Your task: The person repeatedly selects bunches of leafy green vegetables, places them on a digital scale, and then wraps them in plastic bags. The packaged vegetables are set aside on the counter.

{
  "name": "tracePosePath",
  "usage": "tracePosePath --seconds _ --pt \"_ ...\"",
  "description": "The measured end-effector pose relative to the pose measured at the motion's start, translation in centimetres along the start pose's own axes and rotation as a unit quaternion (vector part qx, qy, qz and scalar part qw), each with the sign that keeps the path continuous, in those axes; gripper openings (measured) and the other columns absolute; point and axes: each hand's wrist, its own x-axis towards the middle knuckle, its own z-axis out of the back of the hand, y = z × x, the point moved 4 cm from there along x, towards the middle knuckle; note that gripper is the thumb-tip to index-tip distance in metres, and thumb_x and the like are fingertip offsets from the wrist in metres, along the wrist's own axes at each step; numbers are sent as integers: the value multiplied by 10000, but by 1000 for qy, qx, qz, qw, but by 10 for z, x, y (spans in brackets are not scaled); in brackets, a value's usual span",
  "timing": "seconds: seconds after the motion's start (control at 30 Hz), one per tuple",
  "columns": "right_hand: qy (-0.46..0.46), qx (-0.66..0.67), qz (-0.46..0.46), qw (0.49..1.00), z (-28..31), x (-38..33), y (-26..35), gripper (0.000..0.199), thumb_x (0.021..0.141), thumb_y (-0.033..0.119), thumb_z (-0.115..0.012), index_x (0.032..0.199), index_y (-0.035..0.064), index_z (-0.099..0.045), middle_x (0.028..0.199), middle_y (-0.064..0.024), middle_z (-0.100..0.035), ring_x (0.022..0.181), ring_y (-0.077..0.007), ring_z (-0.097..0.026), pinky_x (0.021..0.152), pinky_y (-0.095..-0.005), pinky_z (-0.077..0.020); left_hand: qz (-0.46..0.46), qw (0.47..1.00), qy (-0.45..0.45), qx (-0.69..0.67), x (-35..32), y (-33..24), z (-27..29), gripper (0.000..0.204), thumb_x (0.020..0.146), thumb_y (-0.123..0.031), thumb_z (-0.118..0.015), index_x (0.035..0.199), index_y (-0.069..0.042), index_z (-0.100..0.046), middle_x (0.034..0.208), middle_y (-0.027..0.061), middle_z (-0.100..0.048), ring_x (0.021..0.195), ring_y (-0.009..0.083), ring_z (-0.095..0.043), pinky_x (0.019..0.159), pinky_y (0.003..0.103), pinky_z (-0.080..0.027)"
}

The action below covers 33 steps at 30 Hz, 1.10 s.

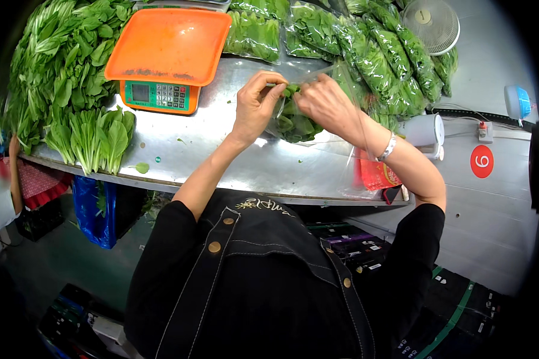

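Note:
A clear plastic bag of leafy greens lies on the metal table in front of me. My left hand is at its left side, with thumb and fingers pinched together at the top of the bag. From the right, my right hand closes its fingers on the bag beside the leaves. Both hands partly cover the bag's upper end, and a few leaves show between the fingertips. Loose clear plastic hangs under my right forearm.
Left of my hands stands an orange weighing scale. A big heap of loose greens and a smaller bunch lie farther left. Bagged greens are piled at the back right, near a fan. A red packet lies near the table's edge.

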Motion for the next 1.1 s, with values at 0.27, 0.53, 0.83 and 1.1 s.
tracePosePath --seconds 0.27,0.53,0.83,1.1 --pt "-27 45 18 998 3 -2 -15 45 729 107 -530 739 91 -571 710 -74 -560 678 -216 -586 701 -343 -416 4 1000 -19 -7 5 2 8 50 860 -22 -577 888 14 -597 902 49 -596 719 97 -588 631 227 -478" --pt "-110 -65 6 992 -25 -9 7 186 767 103 -508 944 61 -551 978 -131 -543 949 -253 -517 1021 -471 -317 14 1000 17 2 5 6 4 67 890 -45 -562 911 11 -591 940 36 -572 770 92 -564 693 216 -468" --pt "-122 -74 9 990 -8 12 8 175 749 131 -556 911 66 -576 796 -47 -576 791 -187 -584 717 -349 -411 17 1000 9 2 7 7 4 60 886 -42 -567 906 9 -591 929 33 -575 772 89 -566 680 214 -466" --pt "-132 33 30 990 -45 15 7 253 753 108 -540 992 33 -573 919 -98 -576 828 -226 -598 734 -371 -441 13 1000 12 -2 9 6 1 57 886 -34 -562 908 12 -587 933 43 -578 764 94 -571 672 215 -468"
